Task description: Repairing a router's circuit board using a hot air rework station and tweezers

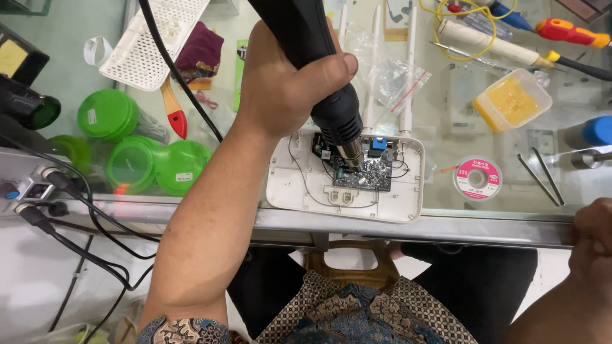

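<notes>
Head view: left hand (287,83) wraps its fingers around a hot-air gun (331,108) over the circuit board (363,169).
Heating seems underway inside the open white router case (395,204) at the table edge; steady aim matters next. Right hand (593,242) rests loosely curled, empty.

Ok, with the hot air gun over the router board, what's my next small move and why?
Probably bring the tweezers over with the right hand: the left hand aims the hot air gun nozzle at the circuit board, while the right rests idle at the table edge.
</notes>
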